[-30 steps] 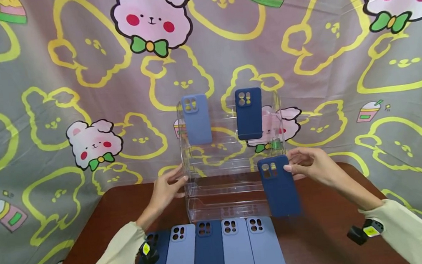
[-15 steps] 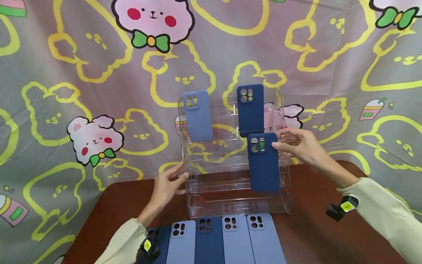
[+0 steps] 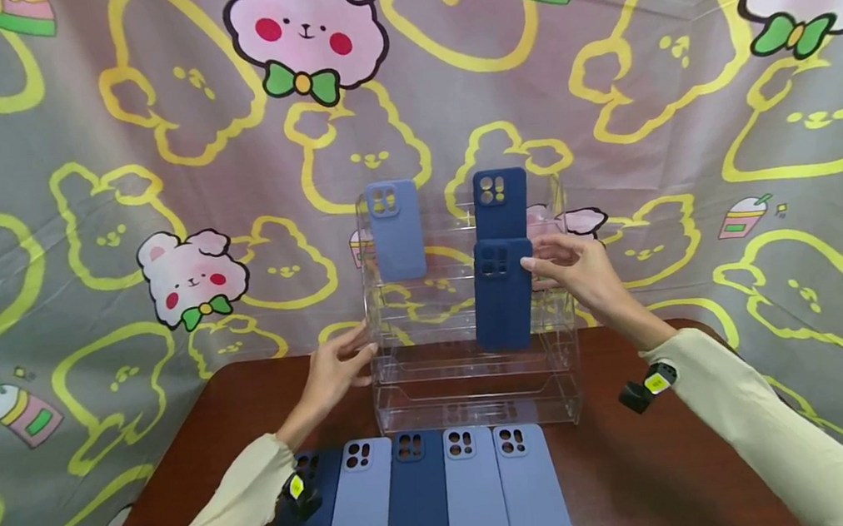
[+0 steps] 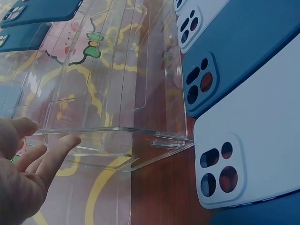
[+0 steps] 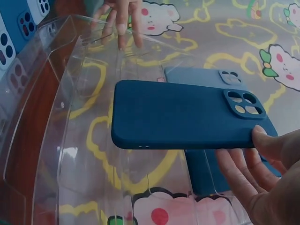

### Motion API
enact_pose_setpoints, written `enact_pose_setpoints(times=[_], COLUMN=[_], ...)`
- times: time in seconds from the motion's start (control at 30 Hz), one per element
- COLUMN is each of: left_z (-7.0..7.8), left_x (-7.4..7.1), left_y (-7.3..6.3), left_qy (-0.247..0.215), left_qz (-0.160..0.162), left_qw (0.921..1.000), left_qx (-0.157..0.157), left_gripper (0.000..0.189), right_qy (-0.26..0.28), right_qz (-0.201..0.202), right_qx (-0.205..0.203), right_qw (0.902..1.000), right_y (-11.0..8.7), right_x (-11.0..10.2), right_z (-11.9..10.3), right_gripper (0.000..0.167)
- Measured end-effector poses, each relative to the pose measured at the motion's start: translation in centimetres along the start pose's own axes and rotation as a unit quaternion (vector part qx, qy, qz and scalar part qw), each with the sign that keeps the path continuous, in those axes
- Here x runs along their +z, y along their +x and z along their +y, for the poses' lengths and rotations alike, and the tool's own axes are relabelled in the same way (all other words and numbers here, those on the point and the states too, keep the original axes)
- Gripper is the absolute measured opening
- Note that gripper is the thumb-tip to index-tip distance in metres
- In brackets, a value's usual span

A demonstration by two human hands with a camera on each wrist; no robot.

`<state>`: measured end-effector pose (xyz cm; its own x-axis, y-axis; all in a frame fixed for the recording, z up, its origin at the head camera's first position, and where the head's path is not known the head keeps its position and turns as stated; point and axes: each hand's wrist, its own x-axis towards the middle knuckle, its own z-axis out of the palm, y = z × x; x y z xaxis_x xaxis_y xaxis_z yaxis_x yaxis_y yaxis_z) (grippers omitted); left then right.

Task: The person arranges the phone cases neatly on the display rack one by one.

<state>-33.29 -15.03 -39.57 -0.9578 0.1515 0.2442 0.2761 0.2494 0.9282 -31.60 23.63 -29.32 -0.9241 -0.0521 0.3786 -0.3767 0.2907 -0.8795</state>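
My right hand point(image 3: 576, 270) pinches the upper right edge of a dark blue phone case point(image 3: 504, 306), thumb on the front face and fingers behind. It is held upright before the middle tiers of a clear acrylic display rack point(image 3: 472, 415), overlapping the lower part of another dark blue case point(image 3: 502, 202) on the top tier. A light blue case point(image 3: 398, 236) stands at the top left of the rack. My left hand point(image 4: 28, 168) touches the rack's left side panel with loosely extended fingers.
In front of the rack, several light and dark blue phone cases lie side by side on the brown table point(image 3: 635, 461), among them a light blue case point(image 3: 535, 495) at the right end. A patterned cloth point(image 3: 656, 192) hangs close behind the rack.
My right hand has carried the dark blue case up and leftward, from the rack's lower right to in front of its middle tiers, straightening its tilt. My left hand stays at the rack's side.
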Motion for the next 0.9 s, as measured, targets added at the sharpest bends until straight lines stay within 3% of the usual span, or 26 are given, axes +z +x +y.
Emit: enact_pose_setpoints(times=[0.33,0.5,0.73,0.9], left_z=[0.0,0.0,0.1,-0.2], left_x=[0.1,0.4,0.5,0.5], left_y=[0.2,-0.3,-0.1,-0.4], left_qy=[0.005,0.009,0.009,0.004], left_qz=[0.004,0.007,0.005,0.008], left_qw=[0.9999,0.9999,0.9998,0.9999], left_qx=[0.010,0.005,0.014,0.012], left_gripper=[0.054,0.054,0.054,0.055], right_qy=[0.047,0.010,0.089,0.085], right_qz=[0.006,0.017,0.023,0.028], right_qx=[-0.033,-0.053,-0.061,-0.069], right_qw=[0.9984,0.9984,0.9939,0.9936], right_y=[2.1,2.9,4.3,4.8], right_x=[2.1,3.2,5.2,6.9], right_z=[-0.1,-0.2,-0.5,-0.3], right_gripper=[0.041,0.038,0.036,0.036])
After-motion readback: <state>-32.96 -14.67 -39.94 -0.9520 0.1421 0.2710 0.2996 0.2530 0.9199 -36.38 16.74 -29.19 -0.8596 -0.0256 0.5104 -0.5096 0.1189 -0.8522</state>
